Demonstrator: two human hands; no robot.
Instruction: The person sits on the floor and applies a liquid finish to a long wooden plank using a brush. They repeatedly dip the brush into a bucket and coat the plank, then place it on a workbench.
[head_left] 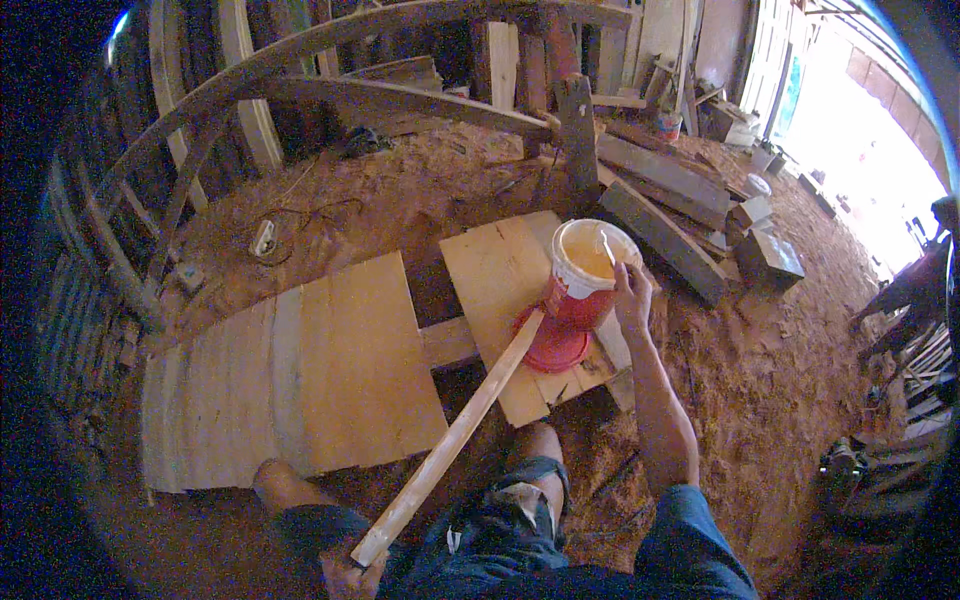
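My left hand [350, 578], low at the front edge, is closed round the near end of a long pale wooden strip [445, 455]. The strip slants up to the right, and its far end reaches the side of a red and white bucket [585, 292]. Yellowish stuff [583, 245] shows inside the bucket. At its right rim my right hand [632, 295] has its fingers pinched on a thin whitish tool [606, 245] that reaches over the opening; its exact kind is unclear. A round red lid [558, 350] lies at the bucket's foot.
Wide wooden panels [330, 370] and a smaller board [490, 270] lie before my legs, with a dark gap between. Heavy timber beams [660, 235] are piled beyond the bucket on reddish, littered ground. A wooden frame [400, 95] spans the back left. Bright daylight enters at right.
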